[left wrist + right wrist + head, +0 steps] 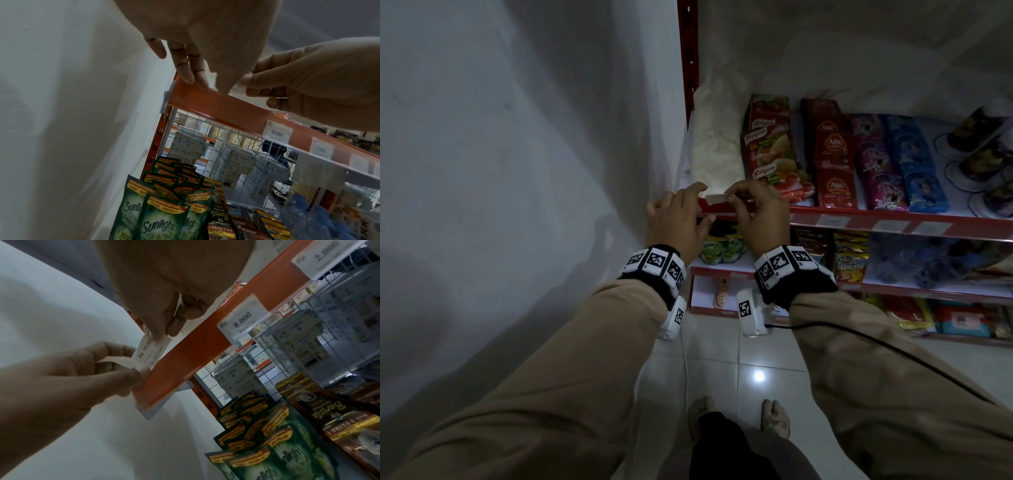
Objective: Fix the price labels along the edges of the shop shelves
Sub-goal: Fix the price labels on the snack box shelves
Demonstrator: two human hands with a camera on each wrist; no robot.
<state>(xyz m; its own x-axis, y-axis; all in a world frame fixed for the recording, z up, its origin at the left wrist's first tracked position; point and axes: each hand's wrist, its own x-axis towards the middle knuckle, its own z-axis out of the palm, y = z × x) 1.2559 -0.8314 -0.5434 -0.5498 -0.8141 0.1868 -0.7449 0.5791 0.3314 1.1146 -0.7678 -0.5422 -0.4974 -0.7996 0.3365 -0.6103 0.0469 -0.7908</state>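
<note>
A white price label (pixel 151 352) reading Rp 10.000 is pinched by its top edge in my right hand (pixel 162 335), tilted at the left end of the red shelf-edge strip (pixel 185 356). From the head view the label (pixel 717 198) sits just above the strip (pixel 859 219), between both hands. Beside it, my left hand (pixel 705 204) holds the strip's end, fingers (pixel 191 73) on its top edge and the thumb on its clear front. Further right, an 8.000 label (pixel 243 321) and a 2.000 label (pixel 320 256) sit in the strip.
A white wall (pixel 517 171) stands close on the left, by the red upright (pixel 688 51). The shelf holds a white bag (pixel 717 144), Royco (pixel 774 147) and ABC sachets (pixel 832 154). Sunlight sachets (pixel 160 219) hang below before a wire mesh back (pixel 226 146).
</note>
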